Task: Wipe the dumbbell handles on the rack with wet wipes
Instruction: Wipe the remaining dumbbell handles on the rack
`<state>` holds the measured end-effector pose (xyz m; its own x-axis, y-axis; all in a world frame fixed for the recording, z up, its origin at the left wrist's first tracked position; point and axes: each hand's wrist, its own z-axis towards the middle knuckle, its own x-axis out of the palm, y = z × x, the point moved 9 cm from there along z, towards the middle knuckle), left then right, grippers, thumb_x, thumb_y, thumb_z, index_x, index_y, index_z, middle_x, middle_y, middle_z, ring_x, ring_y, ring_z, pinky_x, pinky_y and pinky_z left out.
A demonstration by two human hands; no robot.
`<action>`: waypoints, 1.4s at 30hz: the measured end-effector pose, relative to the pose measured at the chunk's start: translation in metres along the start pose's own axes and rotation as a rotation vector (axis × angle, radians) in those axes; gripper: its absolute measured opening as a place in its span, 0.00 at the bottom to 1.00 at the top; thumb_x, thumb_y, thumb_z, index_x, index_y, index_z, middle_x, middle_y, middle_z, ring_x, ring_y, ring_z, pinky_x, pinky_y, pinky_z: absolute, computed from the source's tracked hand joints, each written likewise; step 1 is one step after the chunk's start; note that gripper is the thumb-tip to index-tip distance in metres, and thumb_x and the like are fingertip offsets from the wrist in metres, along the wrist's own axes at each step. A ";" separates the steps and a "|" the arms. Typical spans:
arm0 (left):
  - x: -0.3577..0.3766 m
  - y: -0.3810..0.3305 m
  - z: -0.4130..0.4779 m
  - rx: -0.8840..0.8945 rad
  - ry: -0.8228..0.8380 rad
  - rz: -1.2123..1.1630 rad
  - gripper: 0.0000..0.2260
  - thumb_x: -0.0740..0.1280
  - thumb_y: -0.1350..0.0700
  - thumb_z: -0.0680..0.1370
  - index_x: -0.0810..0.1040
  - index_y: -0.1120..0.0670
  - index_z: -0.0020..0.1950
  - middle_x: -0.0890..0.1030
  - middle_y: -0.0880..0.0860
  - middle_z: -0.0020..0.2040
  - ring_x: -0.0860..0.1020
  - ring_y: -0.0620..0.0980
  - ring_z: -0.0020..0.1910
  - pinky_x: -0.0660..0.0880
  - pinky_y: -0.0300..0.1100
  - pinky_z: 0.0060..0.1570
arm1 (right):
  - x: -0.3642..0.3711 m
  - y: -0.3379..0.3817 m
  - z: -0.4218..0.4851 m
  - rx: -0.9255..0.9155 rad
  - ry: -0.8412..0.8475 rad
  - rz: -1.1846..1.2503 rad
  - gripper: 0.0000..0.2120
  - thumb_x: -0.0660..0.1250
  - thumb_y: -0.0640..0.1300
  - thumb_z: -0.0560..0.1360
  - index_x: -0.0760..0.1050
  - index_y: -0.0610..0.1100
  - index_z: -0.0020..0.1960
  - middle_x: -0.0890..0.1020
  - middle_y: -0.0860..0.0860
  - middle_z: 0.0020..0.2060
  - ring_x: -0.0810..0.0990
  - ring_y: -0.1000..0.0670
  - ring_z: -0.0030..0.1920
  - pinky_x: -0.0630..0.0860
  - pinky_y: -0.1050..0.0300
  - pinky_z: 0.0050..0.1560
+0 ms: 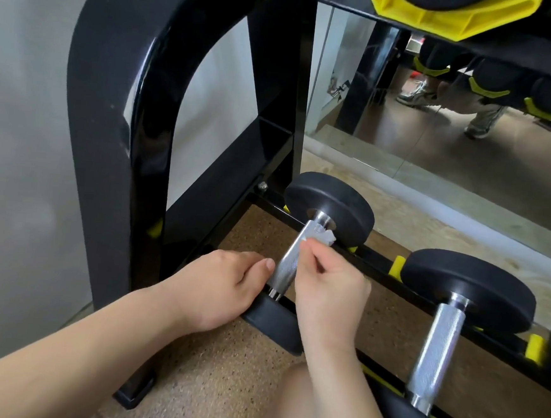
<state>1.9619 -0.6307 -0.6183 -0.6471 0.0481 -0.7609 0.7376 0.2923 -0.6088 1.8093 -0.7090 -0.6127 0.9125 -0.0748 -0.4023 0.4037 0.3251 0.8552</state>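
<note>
1. At the far left stood a pale wall, and next to it the black curved end frame of the rack, its foot resting on the speckled cork-like floor.
2. The left hand lay on the near black head of the first dumbbell, with its fingers curled against the near end of the handle and closed on it. I judged that this hand was there to keep the dumbbell from rolling on the rails while the other hand rubbed.
3. The first dumbbell handle, a knurled steel bar, pointed away from the person, and its far black head sat on the rear rail of the bottom tier.
4. The right hand pinched a small crumpled wet wipe between thumb and fingertips, the fingers clamped on it, and pressed it on the far part of the handle, near the far head. Such a pinch probably gave firm pressure into the knurling.
5. To the right, a second dumbbell lay on the same rails, well apart from both hands and seemingly not yet wiped; yellow cradles held the heads in position.
6. Behind the rack a mirror reflected a brown floor, shoes and more dumbbells, and a yellow part of an upper tier showed at the top.
</note>
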 end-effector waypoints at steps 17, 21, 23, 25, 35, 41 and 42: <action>0.001 0.001 0.005 0.004 0.021 0.057 0.19 0.52 0.42 0.86 0.80 0.48 0.56 0.83 0.47 0.48 0.79 0.43 0.47 0.73 0.39 0.51 | -0.007 0.002 0.023 0.142 0.160 -0.230 0.11 0.67 0.43 0.78 0.78 0.48 0.37 0.77 0.54 0.28 0.76 0.52 0.33 0.72 0.60 0.34; 0.002 0.003 0.004 0.011 0.038 0.026 0.21 0.52 0.40 0.86 0.81 0.48 0.59 0.84 0.47 0.52 0.80 0.42 0.50 0.76 0.42 0.56 | 0.003 0.008 -0.006 0.085 0.214 -0.184 0.14 0.69 0.41 0.78 0.79 0.48 0.34 0.79 0.55 0.28 0.78 0.57 0.32 0.71 0.68 0.31; 0.003 0.003 0.005 0.022 0.040 0.026 0.20 0.52 0.40 0.86 0.81 0.48 0.59 0.84 0.47 0.51 0.80 0.43 0.49 0.75 0.41 0.55 | -0.005 0.005 -0.012 0.106 0.251 -0.089 0.11 0.70 0.41 0.78 0.83 0.46 0.37 0.82 0.54 0.30 0.81 0.54 0.34 0.78 0.57 0.36; 0.004 0.003 0.006 0.023 0.042 0.030 0.20 0.52 0.40 0.86 0.81 0.48 0.59 0.83 0.47 0.51 0.80 0.43 0.50 0.75 0.42 0.56 | -0.024 0.008 -0.002 0.046 0.123 -0.051 0.10 0.70 0.41 0.78 0.83 0.46 0.38 0.81 0.53 0.29 0.79 0.53 0.32 0.77 0.55 0.36; 0.000 0.005 0.005 0.018 0.051 0.018 0.20 0.53 0.39 0.85 0.80 0.45 0.62 0.83 0.45 0.55 0.80 0.42 0.53 0.75 0.43 0.60 | 0.021 0.035 -0.002 -0.418 0.314 -0.321 0.06 0.73 0.40 0.77 0.84 0.49 0.45 0.85 0.51 0.46 0.83 0.48 0.37 0.75 0.62 0.32; -0.005 0.005 0.005 0.107 0.012 0.044 0.16 0.54 0.43 0.86 0.79 0.48 0.55 0.82 0.46 0.47 0.79 0.43 0.46 0.74 0.40 0.52 | 0.023 0.015 -0.018 0.048 0.836 -0.120 0.05 0.71 0.45 0.79 0.84 0.50 0.45 0.85 0.52 0.37 0.84 0.51 0.42 0.79 0.51 0.46; -0.006 0.005 0.005 0.142 -0.009 0.052 0.15 0.55 0.44 0.87 0.79 0.49 0.54 0.81 0.47 0.46 0.78 0.43 0.45 0.74 0.41 0.50 | 0.019 0.016 -0.018 0.121 0.833 -0.040 0.06 0.71 0.43 0.79 0.85 0.49 0.44 0.86 0.53 0.37 0.84 0.54 0.41 0.79 0.55 0.44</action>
<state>1.9705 -0.6348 -0.6175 -0.6060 0.0511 -0.7938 0.7903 0.1516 -0.5936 1.8314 -0.6881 -0.6126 0.5686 0.6514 -0.5024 0.4827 0.2303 0.8450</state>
